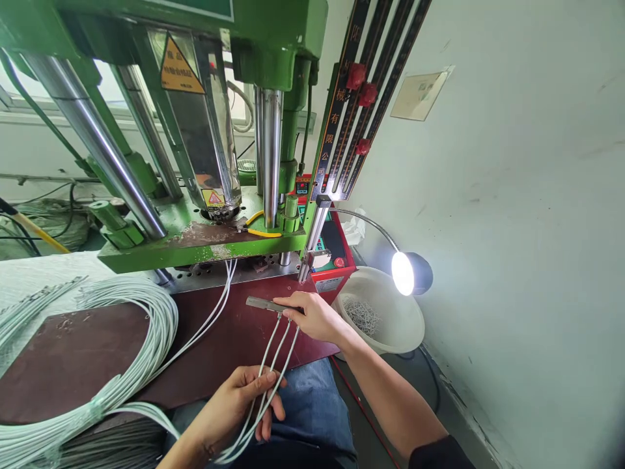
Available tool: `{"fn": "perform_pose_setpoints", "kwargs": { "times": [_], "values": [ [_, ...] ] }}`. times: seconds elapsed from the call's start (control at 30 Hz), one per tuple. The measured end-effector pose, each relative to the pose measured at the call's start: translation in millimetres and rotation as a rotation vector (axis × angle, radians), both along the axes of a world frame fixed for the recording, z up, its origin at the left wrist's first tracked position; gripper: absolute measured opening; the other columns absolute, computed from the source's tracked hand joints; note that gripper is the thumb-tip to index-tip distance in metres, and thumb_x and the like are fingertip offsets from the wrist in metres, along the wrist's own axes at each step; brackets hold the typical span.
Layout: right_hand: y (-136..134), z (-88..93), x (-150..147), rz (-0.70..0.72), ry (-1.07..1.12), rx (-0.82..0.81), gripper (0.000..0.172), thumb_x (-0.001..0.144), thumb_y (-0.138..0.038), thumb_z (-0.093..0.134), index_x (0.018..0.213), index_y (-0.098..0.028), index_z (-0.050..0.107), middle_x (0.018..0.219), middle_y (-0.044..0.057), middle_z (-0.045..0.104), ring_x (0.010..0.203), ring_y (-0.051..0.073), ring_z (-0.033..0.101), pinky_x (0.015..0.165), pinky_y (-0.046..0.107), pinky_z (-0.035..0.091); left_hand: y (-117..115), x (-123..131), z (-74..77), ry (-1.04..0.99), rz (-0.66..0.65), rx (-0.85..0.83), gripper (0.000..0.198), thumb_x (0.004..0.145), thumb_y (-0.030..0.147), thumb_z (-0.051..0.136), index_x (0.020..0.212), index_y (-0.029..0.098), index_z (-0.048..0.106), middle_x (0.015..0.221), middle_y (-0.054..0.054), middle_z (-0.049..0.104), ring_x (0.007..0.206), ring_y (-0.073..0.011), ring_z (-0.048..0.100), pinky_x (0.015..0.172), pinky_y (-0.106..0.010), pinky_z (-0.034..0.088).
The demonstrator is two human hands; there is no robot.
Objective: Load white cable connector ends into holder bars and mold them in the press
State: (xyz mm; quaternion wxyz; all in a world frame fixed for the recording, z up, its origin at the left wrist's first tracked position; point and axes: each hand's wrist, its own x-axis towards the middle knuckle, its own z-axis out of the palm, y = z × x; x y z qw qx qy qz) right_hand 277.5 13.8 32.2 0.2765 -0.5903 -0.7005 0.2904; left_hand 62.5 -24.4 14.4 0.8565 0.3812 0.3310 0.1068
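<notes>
My right hand [315, 316] pinches a thin grey metal bar [263, 304] over the brown work board [88, 352]. Three white cables [278, 342] run down from the bar's right part. My left hand [239, 404] is closed loosely around those cables low over my lap, near my blue trousers [312, 404]. Behind the bar stands a green press machine [205, 234] with shiny steel columns.
A big bundle of white cables [141, 339] loops over the board's left side. A white bowl [405, 326] holding small metal parts sits on the right under a lit gooseneck lamp [410, 273]. A red control box [334, 257] and a grey wall [512, 228] stand to the right.
</notes>
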Motion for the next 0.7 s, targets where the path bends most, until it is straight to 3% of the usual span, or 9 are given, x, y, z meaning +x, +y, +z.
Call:
{"fn": "perform_pose_setpoints", "kwargs": {
  "times": [0.2, 0.43, 0.57, 0.7],
  "values": [
    [3, 2.4, -2, 0.003, -0.093, -0.002, 0.04, 0.09, -0.02, 0.052, 0.127, -0.026, 0.063, 0.104, 0.004, 0.072, 0.093, 0.019, 0.065, 0.085, 0.03, 0.047, -2, -4, -0.4, 0.018, 0.033, 0.0, 0.04, 0.072, 0.051, 0.07, 0.084, 0.014, 0.062, 0.06, -0.005, 0.069, 0.038, -0.0109, 0.054, 0.038, -0.02, 0.036],
    [22, -16.5, -11, 0.068, -0.242, -0.06, 0.038, 0.084, -0.024, 0.059, 0.122, -0.025, 0.064, 0.113, 0.001, 0.071, 0.1, 0.018, 0.066, 0.084, 0.026, 0.049, -8, 1, -27.1, 0.185, 0.051, 0.083, 0.046, 0.067, 0.06, 0.067, 0.072, 0.016, 0.056, 0.064, -0.007, 0.07, 0.047, -0.0143, 0.06, 0.047, -0.024, 0.042],
    [31, -28.9, -20, 0.089, -0.356, -0.022, 0.028, 0.087, -0.023, 0.056, 0.113, -0.019, 0.066, 0.111, 0.006, 0.07, 0.101, 0.021, 0.065, 0.085, 0.029, 0.048, -8, 1, -38.8, 0.271, 0.084, 0.146, 0.046, 0.067, 0.062, 0.064, 0.071, 0.017, 0.056, 0.066, -0.006, 0.069, 0.052, -0.0158, 0.061, 0.051, -0.027, 0.042],
    [34, -37.1, -28, 0.085, -0.471, 0.035, 0.022, 0.089, -0.015, 0.053, 0.107, -0.015, 0.064, 0.108, 0.012, 0.067, 0.103, 0.024, 0.059, 0.087, 0.033, 0.046, -5, -4, -35.8, 0.299, 0.105, 0.214, 0.042, 0.071, 0.06, 0.061, 0.072, 0.018, 0.058, 0.066, -0.004, 0.067, 0.057, -0.0177, 0.06, 0.056, -0.029, 0.042]
  ]
}}
